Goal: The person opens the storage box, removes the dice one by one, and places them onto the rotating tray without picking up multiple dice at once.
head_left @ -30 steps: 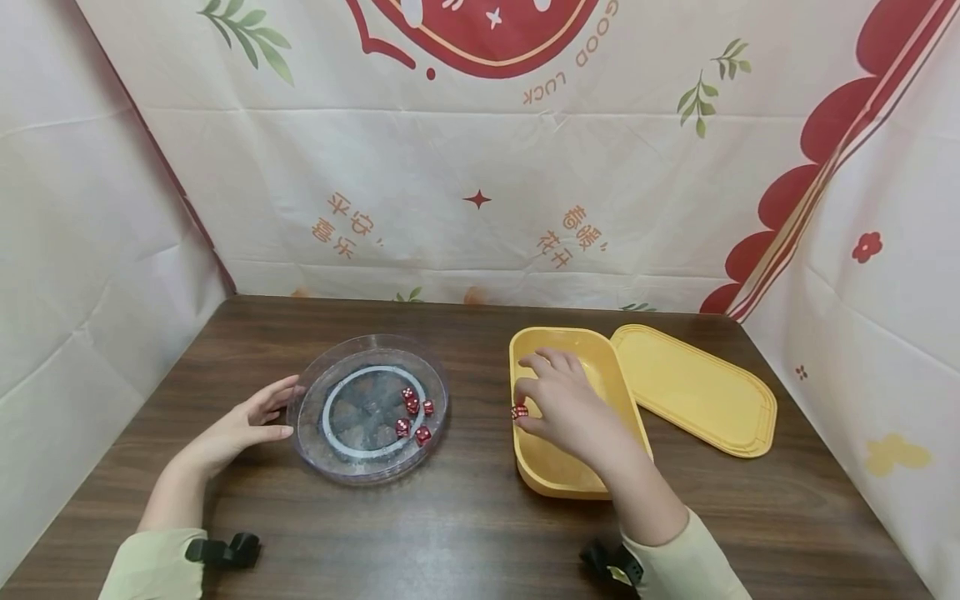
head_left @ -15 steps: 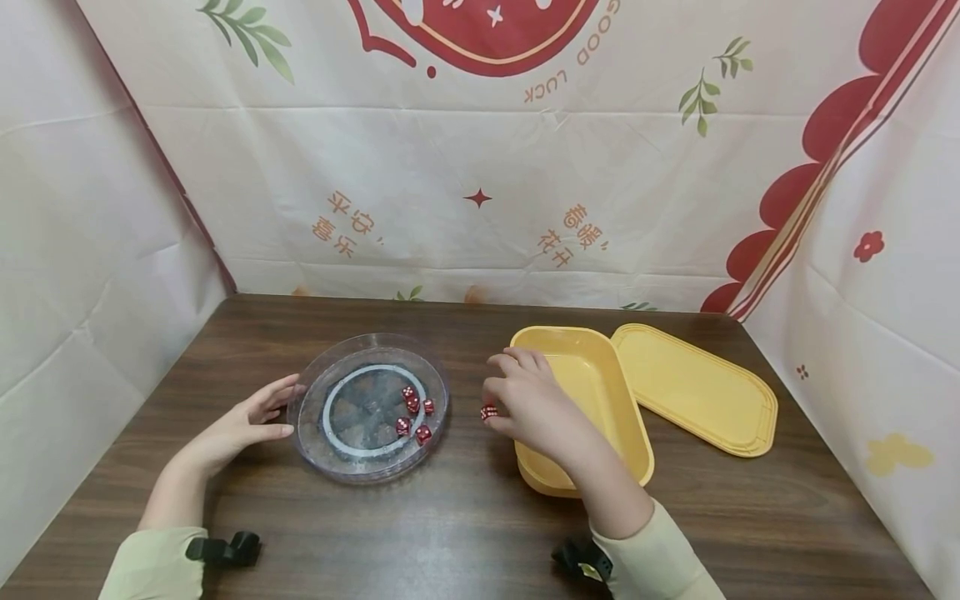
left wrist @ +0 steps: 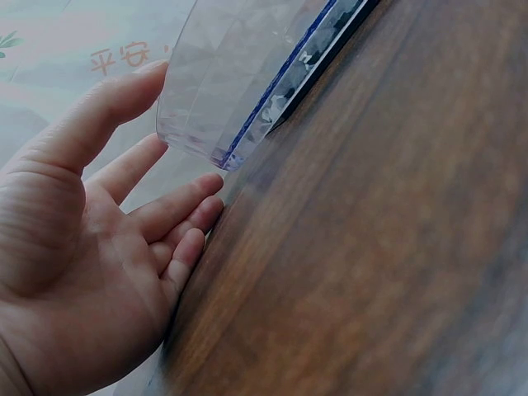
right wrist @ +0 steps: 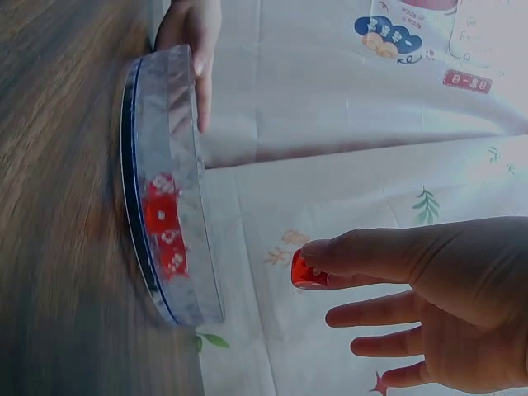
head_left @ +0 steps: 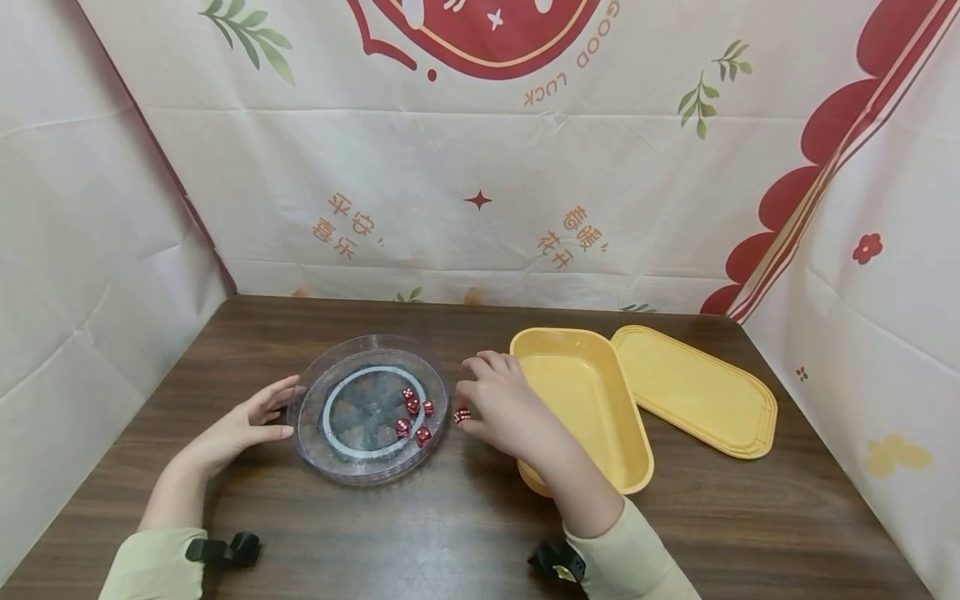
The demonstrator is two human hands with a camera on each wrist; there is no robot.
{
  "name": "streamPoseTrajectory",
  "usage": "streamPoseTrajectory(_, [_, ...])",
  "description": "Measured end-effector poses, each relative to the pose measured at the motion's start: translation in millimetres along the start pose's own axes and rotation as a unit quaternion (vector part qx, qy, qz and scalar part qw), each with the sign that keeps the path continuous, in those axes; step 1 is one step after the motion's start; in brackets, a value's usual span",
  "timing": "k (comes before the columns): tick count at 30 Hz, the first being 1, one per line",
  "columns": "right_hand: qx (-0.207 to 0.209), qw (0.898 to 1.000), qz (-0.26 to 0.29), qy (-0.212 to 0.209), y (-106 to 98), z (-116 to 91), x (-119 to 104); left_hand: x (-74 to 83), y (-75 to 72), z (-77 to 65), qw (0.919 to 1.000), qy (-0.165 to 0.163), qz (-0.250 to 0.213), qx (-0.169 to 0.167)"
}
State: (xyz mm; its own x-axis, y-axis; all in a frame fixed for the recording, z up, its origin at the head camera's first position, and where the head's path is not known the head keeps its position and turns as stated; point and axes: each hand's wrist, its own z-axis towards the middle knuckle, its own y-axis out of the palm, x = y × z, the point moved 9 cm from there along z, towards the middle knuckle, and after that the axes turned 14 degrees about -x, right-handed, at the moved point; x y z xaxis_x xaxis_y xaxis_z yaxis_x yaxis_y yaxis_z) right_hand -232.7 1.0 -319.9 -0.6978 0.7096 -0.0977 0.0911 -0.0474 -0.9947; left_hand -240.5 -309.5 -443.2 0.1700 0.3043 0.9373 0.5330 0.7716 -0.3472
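A round clear plastic tray (head_left: 345, 467) stands on the left half of the table, with several red dice (head_left: 403, 427) lying toward its right side. My left hand (head_left: 243, 425) is at the tray's left rim, its fingers relaxed; in the left wrist view the thumb and fingertips (left wrist: 210, 183) lie beside the clear wall. Between thumb and forefinger my right hand (head_left: 504, 410) pinches a red die (right wrist: 308, 271) with white dots, held in the air just right of the tray. The other fingers of that hand are spread.
A yellow rectangular box (head_left: 592, 400), open at the top, stands right of the tray, partly behind my right forearm. Its yellow lid (head_left: 697, 392) lies beyond it, against its right side. White printed cloth (head_left: 420, 167) surrounds the back and sides of the brown table (head_left: 360, 542).
My right hand has carried the pinched die leftward, from above the yellow box to beside the clear tray. The left hand and the dice in the tray have stayed in place.
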Motion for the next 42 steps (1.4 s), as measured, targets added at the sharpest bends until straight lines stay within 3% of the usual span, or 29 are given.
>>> streamPoseTrajectory(28, [0.002,0.998,-0.034,-0.050,15,26,-55,3.0,0.9,-1.1,0.9997,0.022,0.003,-0.002])
streamPoseTrajectory(42, [-0.009,0.997,-0.051,-0.062,40,44,-69,4.1,0.4,0.0,0.9999,0.012,0.002,0.001])
